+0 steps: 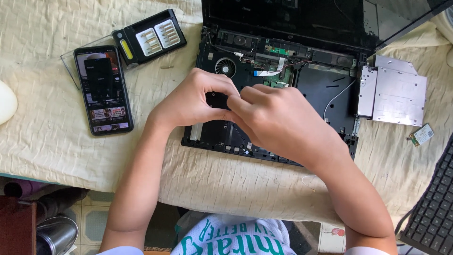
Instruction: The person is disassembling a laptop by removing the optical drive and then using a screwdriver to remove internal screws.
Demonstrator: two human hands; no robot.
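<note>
Over opened laptop base (302, 89), on cloth-covered table (56, 141): left hand (191, 101) and right hand (283, 120) both pinching small black part (217, 99), likely working it loose. Next move calling for gentle, even pull. Phone (103, 89), bit case (148, 38) lying left.

- both hands meet over the opened laptop base (325, 89), left hand (191, 101) and right hand (278, 120) touching at the fingertips, pinching a small part (217, 99) between them
- the cooling fan (225, 66) sits just behind the grip, a bit to the left
- flat ribbon cable (271, 72) is just behind it to the right
- phone (103, 89) lies well off to the left on the cloth (47, 137)
- screwdriver bit case (148, 38) is behind and left, just past the phone
- optical drive (394, 89) rests right of the laptop
- a small circuit card (421, 135) lies near that drive's front corner
- keyboard (434, 208) is far right, nearer the person
</note>
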